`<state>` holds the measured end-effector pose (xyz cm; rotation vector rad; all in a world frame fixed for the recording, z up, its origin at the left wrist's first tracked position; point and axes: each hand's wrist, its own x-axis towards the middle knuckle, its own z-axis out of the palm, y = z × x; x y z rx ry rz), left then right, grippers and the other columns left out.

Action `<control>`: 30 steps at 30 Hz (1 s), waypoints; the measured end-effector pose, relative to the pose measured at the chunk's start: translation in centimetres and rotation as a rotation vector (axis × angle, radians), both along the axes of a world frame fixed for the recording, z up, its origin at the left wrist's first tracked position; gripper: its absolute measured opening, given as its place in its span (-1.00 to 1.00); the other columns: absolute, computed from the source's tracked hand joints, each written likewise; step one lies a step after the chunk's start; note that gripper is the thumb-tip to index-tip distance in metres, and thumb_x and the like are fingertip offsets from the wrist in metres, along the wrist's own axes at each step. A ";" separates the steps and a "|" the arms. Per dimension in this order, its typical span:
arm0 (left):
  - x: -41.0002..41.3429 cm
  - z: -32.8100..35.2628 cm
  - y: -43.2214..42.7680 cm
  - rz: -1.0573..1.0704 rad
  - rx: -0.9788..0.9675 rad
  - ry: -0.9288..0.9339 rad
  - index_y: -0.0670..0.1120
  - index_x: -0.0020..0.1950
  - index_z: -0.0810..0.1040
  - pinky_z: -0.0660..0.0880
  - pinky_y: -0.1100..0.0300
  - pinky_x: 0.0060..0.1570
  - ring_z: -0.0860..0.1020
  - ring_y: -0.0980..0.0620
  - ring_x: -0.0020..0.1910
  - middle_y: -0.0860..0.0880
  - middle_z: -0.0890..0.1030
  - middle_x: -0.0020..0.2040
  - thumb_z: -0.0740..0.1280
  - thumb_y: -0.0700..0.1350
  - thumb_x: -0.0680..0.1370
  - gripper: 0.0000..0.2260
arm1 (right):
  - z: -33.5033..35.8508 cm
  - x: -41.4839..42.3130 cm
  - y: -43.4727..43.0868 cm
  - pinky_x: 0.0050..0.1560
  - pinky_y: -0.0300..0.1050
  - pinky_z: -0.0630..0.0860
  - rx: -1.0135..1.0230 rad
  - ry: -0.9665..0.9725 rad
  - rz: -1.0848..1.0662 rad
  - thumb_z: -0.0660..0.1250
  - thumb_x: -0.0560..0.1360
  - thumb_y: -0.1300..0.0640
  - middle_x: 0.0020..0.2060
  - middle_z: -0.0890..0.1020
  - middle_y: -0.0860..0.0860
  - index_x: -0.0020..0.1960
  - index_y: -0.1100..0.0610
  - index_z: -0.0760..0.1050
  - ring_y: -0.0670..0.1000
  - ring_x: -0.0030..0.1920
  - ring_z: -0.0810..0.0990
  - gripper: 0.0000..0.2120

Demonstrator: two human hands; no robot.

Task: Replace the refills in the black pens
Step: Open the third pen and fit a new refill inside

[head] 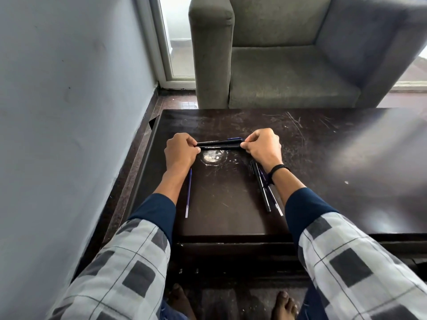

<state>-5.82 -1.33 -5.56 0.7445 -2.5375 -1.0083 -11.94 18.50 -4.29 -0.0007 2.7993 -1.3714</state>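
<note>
Above dark table (pixel 323 158), black pens (pixel 219 145) span between left hand (pixel 180 151) and right hand (pixel 262 146).

A single wide-angle camera worn on the head is looking forward and steeply down over a dark table (pixel 323 158), framing the left hand (pixel 181 150) and right hand (pixel 263 147) near, mid-frame, with an armchair (pixel 288 72) standing beyond.

The left sleeve (pixel 120 262) and right sleeve (pixel 360 257) are loose, checked in white, grey and charcoal squares crossed by thin dark lines. Navy cuffs (pixel 157 215) show beyond them. A black band (pixel 278 168) circles the wrist of the right hand (pixel 263 146). The feet (pixel 285 306) are bare.
</note>
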 end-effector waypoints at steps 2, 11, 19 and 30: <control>0.1 0.5 -0.2 0.001 0.020 0.008 -0.05 -0.04 0.69 0.47 0.19 -0.01 0.60 0.07 -0.14 0.03 0.66 -0.14 0.56 -0.14 0.43 -0.86 | 0.4 -0.2 0.5 0.11 0.03 0.64 0.020 -0.013 0.011 0.59 0.38 0.13 -0.22 0.72 0.03 -0.27 0.07 0.63 0.09 -0.09 0.72 -0.85; 2.4 2.4 0.0 -0.015 0.086 0.078 0.02 -0.11 0.69 0.56 0.05 0.08 0.64 0.05 -0.07 0.04 0.69 -0.12 0.56 -0.09 0.42 -0.90 | 2.5 2.6 3.1 0.00 -0.05 0.57 0.397 -0.017 0.134 0.57 0.41 0.07 -0.14 0.70 0.04 -0.17 0.04 0.63 0.15 -0.05 0.67 -0.87; 4.6 2.5 -0.5 -0.015 0.116 0.067 0.04 -0.17 0.66 0.58 -0.02 0.11 0.65 0.04 -0.10 0.04 0.69 -0.16 0.55 -0.14 0.41 -0.89 | 2.3 5.6 3.2 -0.10 -0.11 0.44 0.498 -0.007 0.206 0.55 0.41 0.10 -0.08 0.67 0.04 -0.10 0.02 0.61 0.18 0.01 0.64 -0.86; 6.6 3.1 1.1 -0.077 0.197 0.074 0.02 -0.13 0.69 0.57 0.06 0.08 0.63 0.09 -0.10 0.07 0.68 -0.18 0.55 -0.14 0.43 -0.91 | 1.4 7.9 2.1 -0.11 -0.09 0.43 0.481 0.050 0.296 0.39 0.41 0.26 -0.01 0.67 0.04 -0.09 -0.04 0.54 0.19 0.00 0.64 -0.79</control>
